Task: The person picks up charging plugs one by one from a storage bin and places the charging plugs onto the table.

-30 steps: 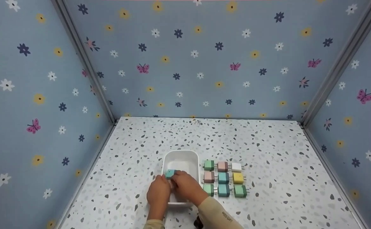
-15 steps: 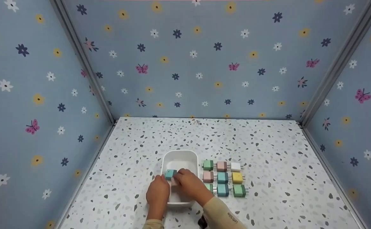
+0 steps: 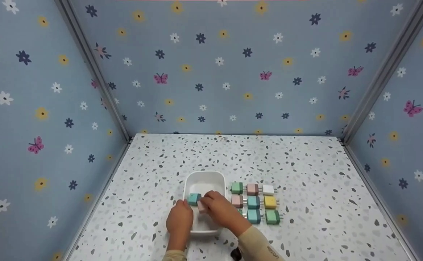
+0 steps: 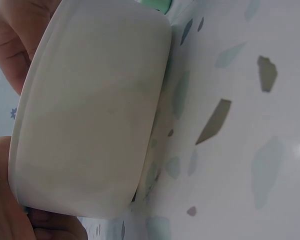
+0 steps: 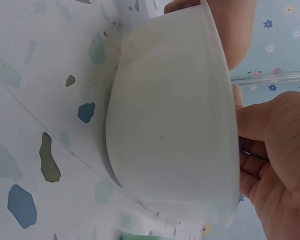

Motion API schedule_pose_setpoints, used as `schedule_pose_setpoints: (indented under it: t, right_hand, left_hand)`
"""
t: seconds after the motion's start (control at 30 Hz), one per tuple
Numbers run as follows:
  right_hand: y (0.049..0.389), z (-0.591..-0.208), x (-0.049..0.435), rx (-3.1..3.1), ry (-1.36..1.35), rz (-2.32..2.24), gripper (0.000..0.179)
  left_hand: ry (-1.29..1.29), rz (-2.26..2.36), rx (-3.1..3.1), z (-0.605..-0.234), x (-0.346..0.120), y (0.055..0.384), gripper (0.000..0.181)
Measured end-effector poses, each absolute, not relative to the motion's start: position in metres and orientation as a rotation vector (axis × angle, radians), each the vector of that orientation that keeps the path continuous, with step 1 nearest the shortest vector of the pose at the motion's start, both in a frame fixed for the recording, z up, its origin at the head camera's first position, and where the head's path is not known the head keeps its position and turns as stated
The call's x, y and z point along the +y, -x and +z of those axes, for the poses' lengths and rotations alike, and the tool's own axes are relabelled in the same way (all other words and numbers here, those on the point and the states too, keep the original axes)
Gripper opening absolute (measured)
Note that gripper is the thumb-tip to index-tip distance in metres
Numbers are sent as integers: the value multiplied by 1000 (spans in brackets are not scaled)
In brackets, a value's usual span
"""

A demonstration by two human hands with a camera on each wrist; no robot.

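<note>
My left hand (image 3: 179,217) grips the left rim of a white plastic tub (image 3: 205,175), thumb at the inner edge and fingers curled under the rim, as the left wrist view shows. A teal charger plug (image 3: 194,199) lies inside the tub against its left wall. Over the tub, my right hand (image 3: 221,211) pinches a pale pink charger plug (image 3: 201,207) just below and right of the teal one; its fingers cover much of that plug. In the right wrist view the tub's wall (image 5: 170,125) hides what the right hand (image 5: 280,155) holds.
Right of the tub, several charger plugs stand in tidy rows, among them a yellow one (image 3: 270,202), a white one (image 3: 268,190) and a green one (image 3: 272,217). The speckled table (image 3: 320,170) is bounded by flowered panels (image 3: 211,72). A dark object (image 3: 236,253) shows beside the right sleeve.
My right fingers have moved off the teal plug and slightly right, now with the pink plug in them. The teal plug stays by the left wall; the left hand keeps its place.
</note>
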State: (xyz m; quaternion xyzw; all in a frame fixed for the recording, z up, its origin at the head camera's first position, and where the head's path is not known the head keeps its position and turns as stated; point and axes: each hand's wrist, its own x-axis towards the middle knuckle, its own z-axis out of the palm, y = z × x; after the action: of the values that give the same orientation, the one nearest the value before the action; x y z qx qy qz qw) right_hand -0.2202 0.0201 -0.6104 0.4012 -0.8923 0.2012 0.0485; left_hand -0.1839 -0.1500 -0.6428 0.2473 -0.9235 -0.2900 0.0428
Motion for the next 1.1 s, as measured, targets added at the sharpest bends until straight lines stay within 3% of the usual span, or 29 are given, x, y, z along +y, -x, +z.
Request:
schedule_pose_setpoints:
  t: [1.1]
  right_hand:
    - [209,-597,71,-2768,-1069,796,37]
  left_hand:
    - [-784,-887,-2861,-642,-149,185,40]
